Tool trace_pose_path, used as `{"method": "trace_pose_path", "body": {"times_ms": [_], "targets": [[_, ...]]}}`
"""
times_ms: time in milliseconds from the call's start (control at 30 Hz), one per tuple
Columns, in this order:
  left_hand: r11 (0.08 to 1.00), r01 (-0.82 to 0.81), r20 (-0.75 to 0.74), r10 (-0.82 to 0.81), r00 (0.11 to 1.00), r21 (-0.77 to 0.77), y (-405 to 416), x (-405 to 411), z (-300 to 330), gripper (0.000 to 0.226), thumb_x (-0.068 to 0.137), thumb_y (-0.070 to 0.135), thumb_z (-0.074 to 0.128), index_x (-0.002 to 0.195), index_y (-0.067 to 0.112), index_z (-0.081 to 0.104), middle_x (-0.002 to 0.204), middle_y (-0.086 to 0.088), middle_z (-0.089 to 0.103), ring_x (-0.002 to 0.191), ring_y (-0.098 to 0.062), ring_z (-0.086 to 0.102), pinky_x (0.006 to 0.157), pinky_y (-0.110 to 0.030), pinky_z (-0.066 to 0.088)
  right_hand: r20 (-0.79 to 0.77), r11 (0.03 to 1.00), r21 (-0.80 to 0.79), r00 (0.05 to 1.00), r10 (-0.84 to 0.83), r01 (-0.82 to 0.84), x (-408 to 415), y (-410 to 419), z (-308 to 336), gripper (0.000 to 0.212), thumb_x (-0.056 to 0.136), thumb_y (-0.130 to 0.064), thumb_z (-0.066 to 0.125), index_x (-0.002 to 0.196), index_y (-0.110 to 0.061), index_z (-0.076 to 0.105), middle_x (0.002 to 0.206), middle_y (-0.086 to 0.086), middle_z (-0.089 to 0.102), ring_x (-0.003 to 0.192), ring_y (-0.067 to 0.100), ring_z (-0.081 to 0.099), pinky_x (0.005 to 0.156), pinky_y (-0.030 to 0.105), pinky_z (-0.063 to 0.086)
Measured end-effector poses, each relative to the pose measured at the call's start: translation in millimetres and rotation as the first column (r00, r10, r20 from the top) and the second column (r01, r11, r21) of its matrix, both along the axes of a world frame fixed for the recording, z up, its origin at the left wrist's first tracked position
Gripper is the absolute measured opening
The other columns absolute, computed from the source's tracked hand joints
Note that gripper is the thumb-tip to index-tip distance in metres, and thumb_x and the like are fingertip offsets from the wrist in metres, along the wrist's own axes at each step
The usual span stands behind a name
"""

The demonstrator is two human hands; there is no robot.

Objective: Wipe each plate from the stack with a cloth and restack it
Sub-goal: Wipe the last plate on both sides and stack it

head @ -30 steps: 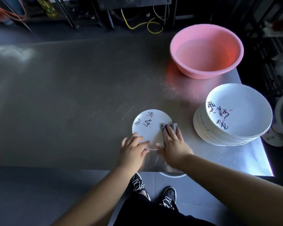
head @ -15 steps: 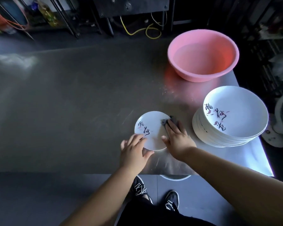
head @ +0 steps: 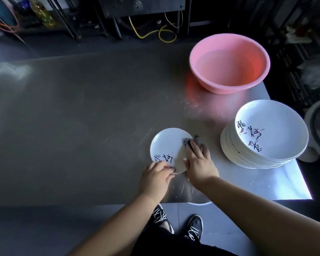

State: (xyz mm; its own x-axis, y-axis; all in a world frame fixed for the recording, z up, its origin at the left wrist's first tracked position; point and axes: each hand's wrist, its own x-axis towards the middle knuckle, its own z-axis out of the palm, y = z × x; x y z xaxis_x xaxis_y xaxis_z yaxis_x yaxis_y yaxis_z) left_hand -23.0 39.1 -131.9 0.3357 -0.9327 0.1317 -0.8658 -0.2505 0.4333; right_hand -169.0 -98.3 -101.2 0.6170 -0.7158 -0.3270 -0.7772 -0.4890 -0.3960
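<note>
The small plate [head: 169, 145] has turned, so its writing now sits near the left hand [head: 155, 177], which pinches the near rim. The right hand [head: 199, 163] presses the grey cloth [head: 190, 142] flat on the plate's right edge. The plate stack [head: 262, 141] waits further right, closest to the right hand.

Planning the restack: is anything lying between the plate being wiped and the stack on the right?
Only the grey cloth under the right hand, at the plate's right edge. Beyond it, bare table runs to the stack.
</note>
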Motion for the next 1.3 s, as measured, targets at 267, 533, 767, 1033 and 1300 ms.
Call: {"method": "trace_pose_path", "body": {"times_ms": [267,533,767,1033,1300], "targets": [[0.998,0.038,0.009,-0.039,0.999,0.041,-6.4,8.3,2.3,0.014,0.077,0.032,0.086,0.090,0.033,0.079,0.093,0.014,0.065,0.084,-0.019,0.063,0.071,-0.036,0.047,0.173,0.931,-0.334,0.961,0.216,-0.149,-29.4,38.4,-33.0,0.032,0.097,-0.036,0.056,0.116,-0.013,0.070,0.120,0.007,0.061,0.094,0.034,0.063,0.072,0.046,0.061],[0.975,-0.174,-0.195,0.199,0.960,0.139,-4.2,40.2,32.0,0.037,0.089,0.043,0.069,0.122,0.027,0.063,0.118,0.004,0.062,0.099,-0.022,0.064,0.081,-0.036,0.054,-0.160,0.941,0.047,0.932,-0.325,0.336,5.5,-31.5,50.9,0.049,0.096,-0.075,0.035,0.102,-0.028,0.047,0.074,-0.008,0.074,0.060,0.020,0.070,0.063,0.033,0.056],[0.789,-0.127,-0.524,0.509,0.683,0.601,-43.2,66.3,36.2,0.037,0.080,0.055,0.061,0.099,0.026,0.047,0.083,-0.004,0.074,0.061,-0.026,0.070,0.061,-0.046,0.062,-0.428,0.921,0.235,0.884,-0.190,0.311,32.1,-72.6,43.5,0.058,0.097,-0.062,0.053,0.100,-0.008,0.077,0.081,0.004,0.078,0.071,0.028,0.072,0.070,0.034,0.060],[0.771,-0.118,-0.654,0.600,0.461,0.625,-52.9,69.7,82.5,0.059,0.093,0.079,0.033,0.109,0.024,0.048,0.070,-0.006,0.069,0.060,-0.021,0.064,0.058,-0.025,0.043,-0.266,0.696,0.432,0.819,-0.509,0.573,41.5,-52.3,77.2,0.089,0.111,-0.046,0.011,0.077,-0.004,0.081,0.056,0.009,0.071,0.038,0.022,0.048,0.044,0.022,0.041],[0.884,-0.321,-0.935,0.281,-0.215,0.340,-64.1,85.8,137.8,0.052,0.105,0.060,0.033,0.130,0.017,0.050,0.140,-0.011,0.065,0.111,-0.015,0.069,0.097,-0.037,0.051,0.438,0.763,0.379,0.624,-0.647,0.524,37.5,-36.3,125.9,0.039,0.106,-0.053,0.045,0.091,-0.018,0.057,0.072,0.007,0.074,0.051,0.014,0.058,0.057,0.032,0.048]]}}
